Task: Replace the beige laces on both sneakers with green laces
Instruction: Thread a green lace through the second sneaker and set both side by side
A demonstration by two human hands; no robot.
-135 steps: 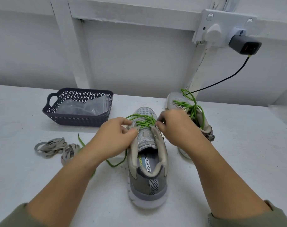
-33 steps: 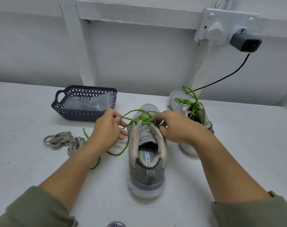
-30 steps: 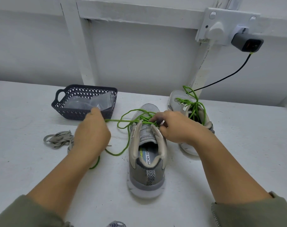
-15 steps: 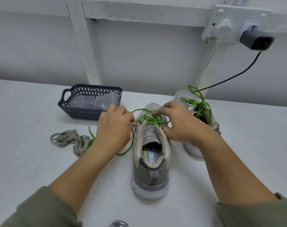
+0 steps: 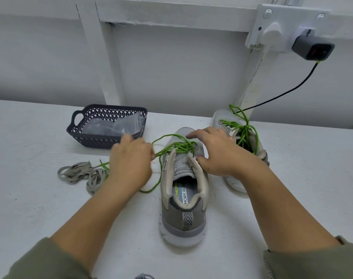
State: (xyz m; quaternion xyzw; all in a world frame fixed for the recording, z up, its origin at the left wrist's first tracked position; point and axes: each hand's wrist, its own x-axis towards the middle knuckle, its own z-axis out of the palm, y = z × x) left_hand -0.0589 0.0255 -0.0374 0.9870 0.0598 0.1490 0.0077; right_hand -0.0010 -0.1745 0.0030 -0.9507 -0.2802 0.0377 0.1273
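A grey sneaker (image 5: 183, 200) stands heel toward me at the table's centre, threaded with a green lace (image 5: 179, 147). My left hand (image 5: 131, 162) pinches a strand of that lace just left of the shoe and holds it taut. My right hand (image 5: 218, 154) rests on the sneaker's right side, its thumb pressing the collar and its fingers spread over the lacing. A second sneaker (image 5: 252, 146) with its own green lace (image 5: 244, 127) sits behind and to the right, partly hidden by my right wrist. The removed beige laces (image 5: 81, 174) lie piled at the left.
A dark perforated basket (image 5: 95, 137) holding clear plastic bags stands at the back left. On the wall at upper right a socket carries a grey charger (image 5: 312, 47) whose black cable drops behind the far sneaker. The table top (image 5: 302, 188) is white.
My left hand has drawn the green strand out leftward from the shoe. My right hand's fingers have spread from pinching the lacing to lying over it.
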